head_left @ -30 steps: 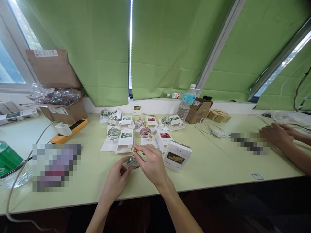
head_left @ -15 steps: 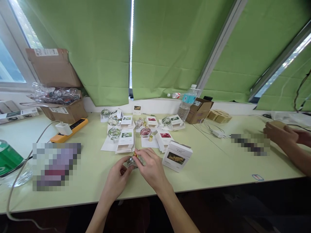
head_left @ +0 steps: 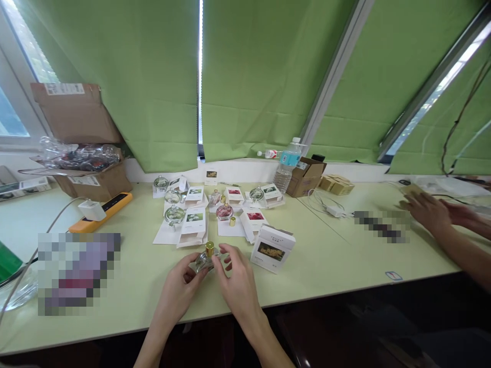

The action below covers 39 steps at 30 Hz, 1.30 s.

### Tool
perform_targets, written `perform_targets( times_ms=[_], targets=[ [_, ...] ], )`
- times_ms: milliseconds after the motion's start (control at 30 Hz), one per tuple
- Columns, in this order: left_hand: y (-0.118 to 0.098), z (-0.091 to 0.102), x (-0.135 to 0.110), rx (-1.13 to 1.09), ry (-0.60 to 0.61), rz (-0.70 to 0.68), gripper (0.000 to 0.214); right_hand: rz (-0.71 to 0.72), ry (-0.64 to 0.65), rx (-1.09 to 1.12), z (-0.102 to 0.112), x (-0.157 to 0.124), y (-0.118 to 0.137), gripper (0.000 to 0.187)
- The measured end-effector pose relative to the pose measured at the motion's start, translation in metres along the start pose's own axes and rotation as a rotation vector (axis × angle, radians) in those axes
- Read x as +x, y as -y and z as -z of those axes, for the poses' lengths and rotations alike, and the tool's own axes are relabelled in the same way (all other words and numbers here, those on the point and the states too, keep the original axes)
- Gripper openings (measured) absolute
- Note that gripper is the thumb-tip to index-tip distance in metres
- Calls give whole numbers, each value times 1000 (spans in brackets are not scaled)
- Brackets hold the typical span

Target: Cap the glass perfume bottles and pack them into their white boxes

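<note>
Near the front edge of the pale green surface (head_left: 326, 260), the left hand (head_left: 176, 289) cups a clear glass perfume bottle (head_left: 202, 262) topped by a gold cap (head_left: 209, 249), and the right hand (head_left: 240, 286) closes narrowly on its other side (that grip is partly hidden). Just beyond stands a white box (head_left: 271, 254), then glass bottles (head_left: 175, 215), cartons (head_left: 194, 223) and a loose gold cap (head_left: 232, 221) on paper sheets (head_left: 164, 237); a co-worker's hand (head_left: 427, 212) rests far right.

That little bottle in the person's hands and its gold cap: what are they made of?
The bottle looks like clear glass: glossy, see-through, with bright highlights. The cap looks like polished gold-coloured metal, though shiny plastic could look the same.
</note>
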State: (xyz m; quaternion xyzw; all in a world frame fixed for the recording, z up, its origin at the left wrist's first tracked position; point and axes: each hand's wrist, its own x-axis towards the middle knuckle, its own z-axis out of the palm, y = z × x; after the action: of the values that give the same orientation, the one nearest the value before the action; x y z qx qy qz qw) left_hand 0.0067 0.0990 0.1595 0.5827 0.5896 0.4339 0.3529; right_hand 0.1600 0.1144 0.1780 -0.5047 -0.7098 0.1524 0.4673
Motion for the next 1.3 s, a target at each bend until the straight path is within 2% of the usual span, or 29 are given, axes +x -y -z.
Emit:
perform_targets(
  times_ms=[200, 333, 533, 700, 800, 933, 1067, 1300],
  targets=[
    [6, 0, 0, 65, 24, 2, 46, -79, 140, -70, 6, -9, 9, 44],
    [4, -1, -1, 59, 109, -86, 38, -97, 157, -43, 7, -7, 13, 54],
    [-4, 0, -6, 88, 188, -171, 37, -122, 141, -62, 10, -5, 9, 39],
    [3, 1, -2, 124, 133, -65, 41, -174, 217, -19, 16, -5, 0, 45],
    [8, 0, 1, 125, 110, -15, 45, -192, 218, 65, 17, -6, -8, 39],
    [13, -1, 2, 120, 114, -10, 48, -149, 181, 189, 17, -5, -22, 30],
    [11, -3, 0, 124, 82, -7, 48, -95, 122, 256, 15, 0, -37, 35],
    [5, -4, 2, 66, 15, -37, 45, -87, 141, 370, 13, 1, -49, 36]
  ],
)
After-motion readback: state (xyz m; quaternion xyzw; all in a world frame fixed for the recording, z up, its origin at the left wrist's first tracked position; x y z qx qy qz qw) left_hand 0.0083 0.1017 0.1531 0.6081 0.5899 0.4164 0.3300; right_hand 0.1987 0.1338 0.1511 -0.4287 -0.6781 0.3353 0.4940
